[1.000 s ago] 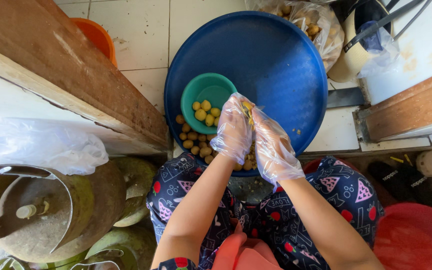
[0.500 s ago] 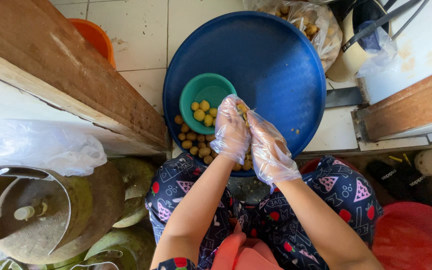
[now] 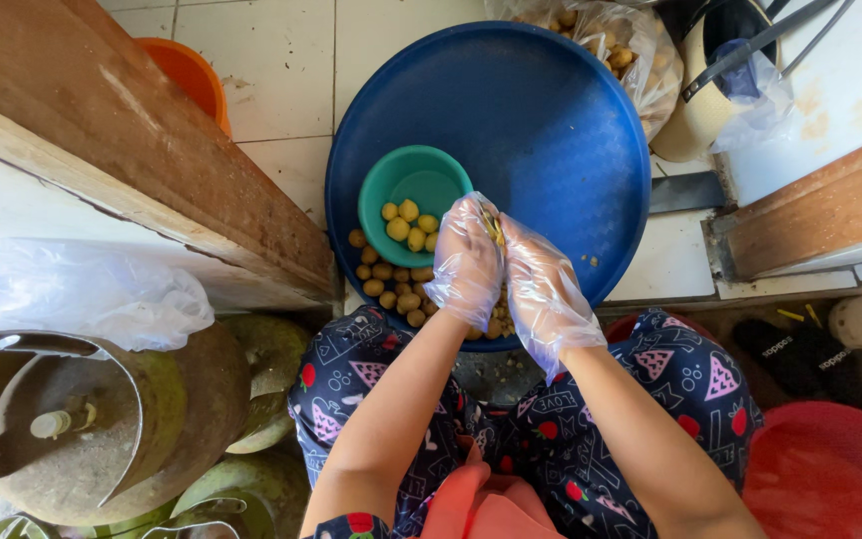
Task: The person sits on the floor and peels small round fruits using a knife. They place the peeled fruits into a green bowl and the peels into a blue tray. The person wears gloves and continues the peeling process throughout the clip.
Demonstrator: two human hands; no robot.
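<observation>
Both hands meet over the near part of a big round blue tray [image 3: 551, 120], each wrapped in a loose clear plastic glove. Left hand [image 3: 466, 262] comes up from the lower left on a bare forearm, its fingers curled and pointing toward the far rim. Right hand [image 3: 543, 294] comes in from the lower right, its fingers bent inward against the left ones. Pinched between the fingertips of the two hands is a small yellowish piece [image 3: 494, 228], only partly seen through the gloves; which fingers bear on it cannot be told.

Just left of the hands, on the left side of the tray, stands a teal bowl [image 3: 413, 180] with a few small yellow balls [image 3: 409, 224] in it. More small tan balls [image 3: 389, 284] lie loose on the tray along its near-left rim, right beside the left hand, and some run on under both hands toward the near rim.

Beyond the far-right rim of the tray sits a clear plastic bag [image 3: 619, 40] of similar tan pieces. An orange bowl [image 3: 190, 75] shows on the tiled floor to the far left, partly behind a wooden beam [image 3: 132, 150].
</observation>
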